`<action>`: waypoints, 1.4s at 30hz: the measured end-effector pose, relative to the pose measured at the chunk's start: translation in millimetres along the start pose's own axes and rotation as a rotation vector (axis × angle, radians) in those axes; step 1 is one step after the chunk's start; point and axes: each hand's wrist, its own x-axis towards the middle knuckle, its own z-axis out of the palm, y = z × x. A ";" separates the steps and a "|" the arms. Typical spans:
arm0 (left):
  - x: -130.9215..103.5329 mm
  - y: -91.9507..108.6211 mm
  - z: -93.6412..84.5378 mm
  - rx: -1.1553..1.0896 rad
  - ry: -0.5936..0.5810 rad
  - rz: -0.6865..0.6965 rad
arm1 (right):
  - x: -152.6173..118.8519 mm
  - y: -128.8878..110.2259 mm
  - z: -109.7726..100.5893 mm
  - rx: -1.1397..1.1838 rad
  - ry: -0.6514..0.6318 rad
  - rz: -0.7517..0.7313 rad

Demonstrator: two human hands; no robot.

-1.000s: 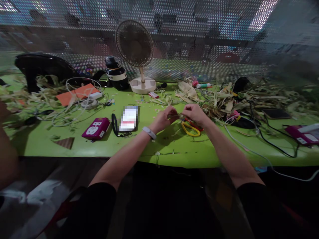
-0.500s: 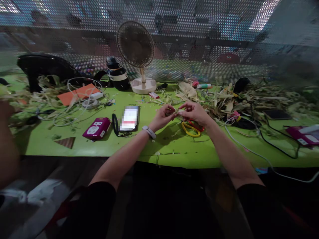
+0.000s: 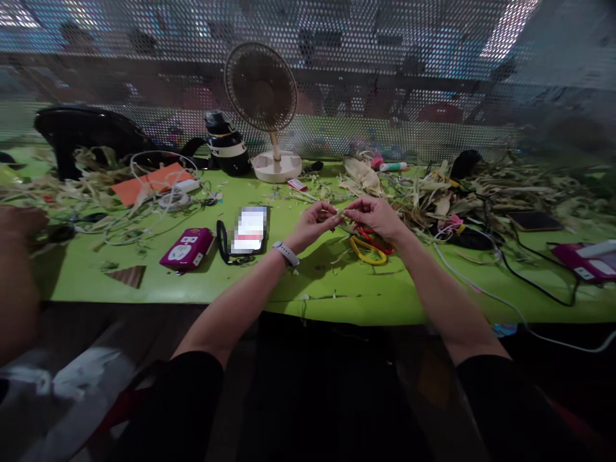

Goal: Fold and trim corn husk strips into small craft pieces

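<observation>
Above the green table, my left hand (image 3: 314, 226), with a pale watch band (image 3: 285, 253) on its wrist, is closed in a pinch. My right hand (image 3: 378, 218) meets it fingertip to fingertip, also pinching. Between them is a small pale-green piece of corn husk (image 3: 341, 213), mostly hidden by the fingers. Just under my right hand lie scissors with yellow and red handles (image 3: 369, 260); their blades are hard to make out. A heap of dry corn husks (image 3: 423, 199) spreads behind and right of my right hand.
A phone (image 3: 250, 230), a purple power socket box (image 3: 187, 249), a white-based fan (image 3: 278, 165) and a black bottle (image 3: 228, 147) stand or lie leftward. Cables (image 3: 517, 311) run across the right side. Another person's arm (image 3: 19, 276) rests at far left.
Both hands stay together with the husk piece, their fingers shifting slightly. The other person's hand at far left has come lower, onto the table area.
</observation>
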 end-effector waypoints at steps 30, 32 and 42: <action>-0.2 -1.0 1.2 -0.051 -0.006 -0.003 | 3.6 10.9 5.2 -0.069 0.106 -0.052; -0.7 -0.7 2.0 -0.032 -0.001 -0.007 | 4.3 12.8 5.6 -0.063 0.113 -0.050; 0.0 -2.6 1.4 0.113 -0.032 -0.005 | 0.6 4.8 7.0 -0.014 0.097 0.021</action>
